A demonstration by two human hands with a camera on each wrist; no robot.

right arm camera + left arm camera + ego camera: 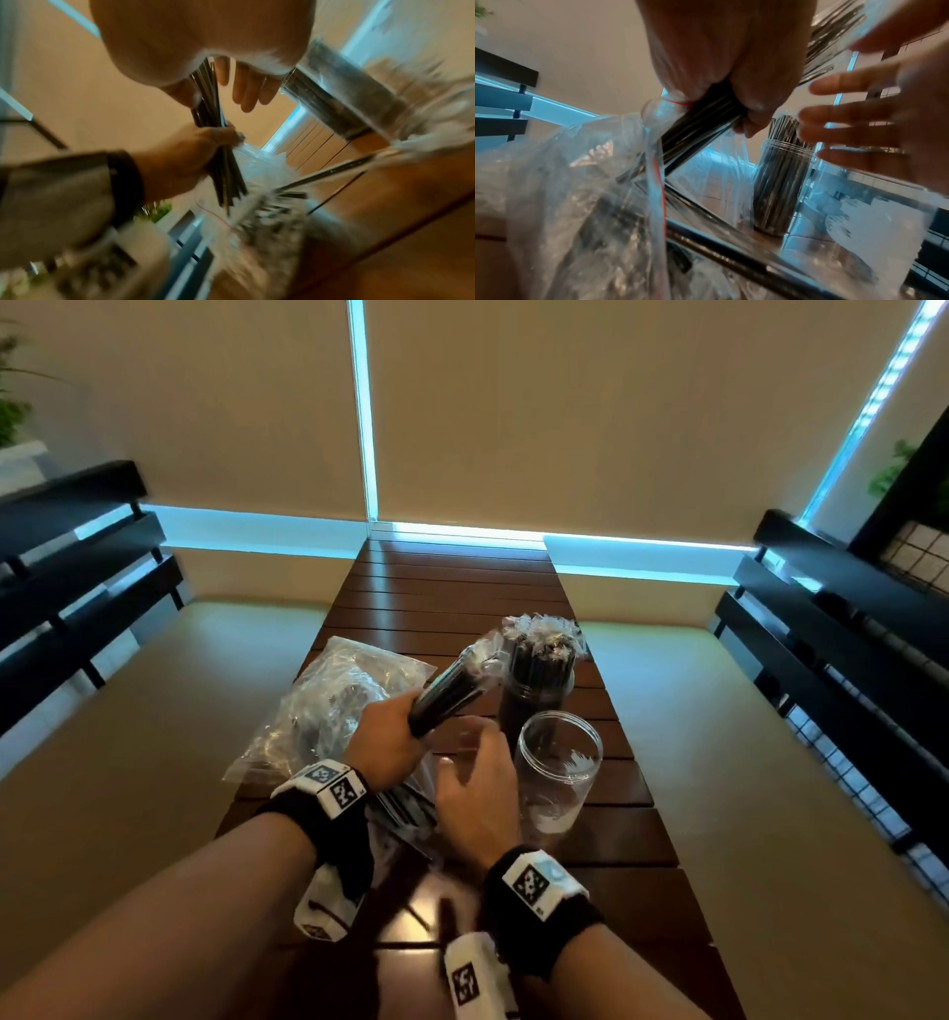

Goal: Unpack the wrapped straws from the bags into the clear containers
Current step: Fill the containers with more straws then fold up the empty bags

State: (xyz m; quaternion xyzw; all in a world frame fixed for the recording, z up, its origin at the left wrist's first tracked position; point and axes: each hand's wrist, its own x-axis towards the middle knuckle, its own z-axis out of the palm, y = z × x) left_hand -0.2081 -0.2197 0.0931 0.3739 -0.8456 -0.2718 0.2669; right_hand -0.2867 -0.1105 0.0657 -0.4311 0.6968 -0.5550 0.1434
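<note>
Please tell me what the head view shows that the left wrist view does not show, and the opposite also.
Only the head view shows the empty clear container whole, standing nearer than the full one, both wrist bands, the slatted wooden table and the blinds behind it.

Only the left wrist view shows the red line along the mouth of the clear bag, and the threaded rim of the full container from close.

Both show the left hand gripping a bundle of wrapped black straws, the right hand open beside it, and the container packed with straws.
</note>
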